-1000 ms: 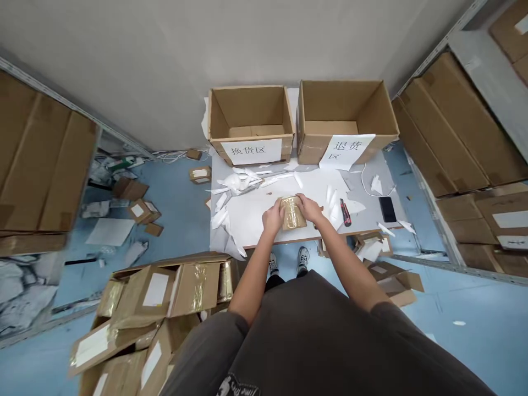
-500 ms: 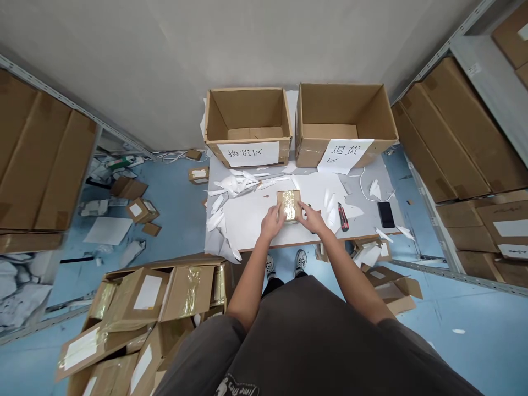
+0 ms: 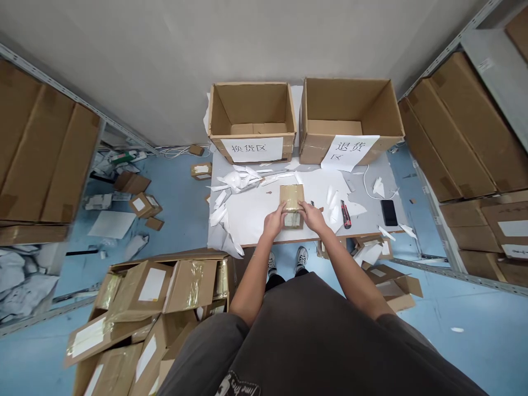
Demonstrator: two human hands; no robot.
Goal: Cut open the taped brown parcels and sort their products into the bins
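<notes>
Between my two hands is a small cardboard box [image 3: 292,192] with shiny clear tape across it, above the front part of the white-covered table [image 3: 268,212]. My left hand [image 3: 274,221] grips its left side and my right hand [image 3: 312,218] its right side, the fingers closed against the edges. The box is tilted so that a top face and a paler front face both show. To the right of my right hand lies a red and black utility knife [image 3: 345,215]. A small dark object by my right fingers is too small to name.
Two open cardboard boxes with paper signs, one left [image 3: 252,124] and one right [image 3: 350,118], stand at the table's back. A phone [image 3: 388,213] lies at the right. Torn paper [image 3: 235,184] litters the left. A large carton of parcels [image 3: 165,258] stands lower left. Shelves flank both sides.
The small box has been tipped in my hands, so its paler front face now shows more. Both hands stay on its sides. The whole view has shifted slightly.
</notes>
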